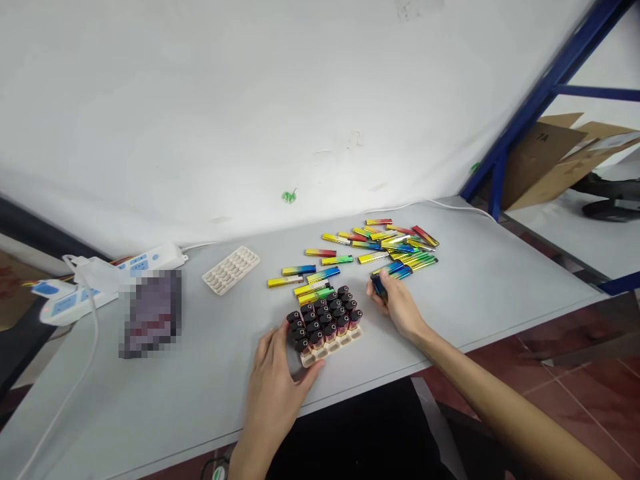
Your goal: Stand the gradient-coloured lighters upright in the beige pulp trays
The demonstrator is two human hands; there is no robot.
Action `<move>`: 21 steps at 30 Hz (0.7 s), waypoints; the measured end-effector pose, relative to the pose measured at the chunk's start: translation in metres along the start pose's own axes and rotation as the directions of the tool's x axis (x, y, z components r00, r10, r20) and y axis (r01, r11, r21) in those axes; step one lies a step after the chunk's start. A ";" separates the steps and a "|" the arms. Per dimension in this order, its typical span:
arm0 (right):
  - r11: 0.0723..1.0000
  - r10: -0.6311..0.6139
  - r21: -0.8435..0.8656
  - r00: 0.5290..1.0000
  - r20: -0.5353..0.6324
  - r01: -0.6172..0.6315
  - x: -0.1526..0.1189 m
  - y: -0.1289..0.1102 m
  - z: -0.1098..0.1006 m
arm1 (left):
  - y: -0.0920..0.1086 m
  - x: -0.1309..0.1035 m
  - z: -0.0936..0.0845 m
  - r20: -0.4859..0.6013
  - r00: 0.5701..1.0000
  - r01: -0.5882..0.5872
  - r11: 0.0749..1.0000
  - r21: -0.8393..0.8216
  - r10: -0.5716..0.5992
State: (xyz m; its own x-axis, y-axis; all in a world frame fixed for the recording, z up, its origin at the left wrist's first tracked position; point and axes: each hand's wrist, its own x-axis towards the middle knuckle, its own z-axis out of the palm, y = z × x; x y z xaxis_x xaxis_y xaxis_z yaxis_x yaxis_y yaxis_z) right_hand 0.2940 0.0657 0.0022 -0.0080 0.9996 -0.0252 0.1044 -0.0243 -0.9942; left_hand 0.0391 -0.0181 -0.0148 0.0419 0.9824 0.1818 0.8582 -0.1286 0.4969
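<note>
My left hand grips the left and front edges of a cream tray, thumb at its front corner. Several black-topped pinkish bottles stand upright in rows in it, and its front row of slots holds none. To the right of the tray, my right hand has its fingers closed around a dark object, mostly hidden. Just beyond that hand lie blue metallic pieces. Many shiny flat pieces in yellow, green, red and blue are scattered behind the tray and to its right.
A second cream tray with bare slots lies left of centre. Farther left are a pixelated purple item, a white power strip and a white cable. A blue frame and cardboard box stand at right.
</note>
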 end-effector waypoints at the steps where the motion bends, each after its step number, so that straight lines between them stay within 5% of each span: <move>1: 1.000 0.021 0.015 1.000 -0.021 -0.020 0.000 0.001 0.000 | 0.000 0.000 0.000 0.003 1.000 -0.004 1.000 -0.001 0.004; 10: 0.995 0.065 0.081 0.994 -0.092 -0.057 0.003 0.011 -0.005 | -0.001 0.000 0.001 0.000 1.000 -0.004 1.000 -0.015 0.004; 21: 0.979 -0.086 0.190 0.995 0.043 0.077 -0.012 0.000 0.003 | 0.002 0.002 -0.001 0.011 1.000 0.016 1.000 0.003 -0.016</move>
State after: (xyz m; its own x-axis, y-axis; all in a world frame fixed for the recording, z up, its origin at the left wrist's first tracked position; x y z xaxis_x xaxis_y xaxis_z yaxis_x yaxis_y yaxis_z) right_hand 0.2915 0.0537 0.0023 -0.0602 0.9966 0.0563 -0.0869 0.0510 -0.9949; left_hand 0.0399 -0.0168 -0.0126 0.0336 0.9859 0.1639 0.8604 -0.1120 0.4971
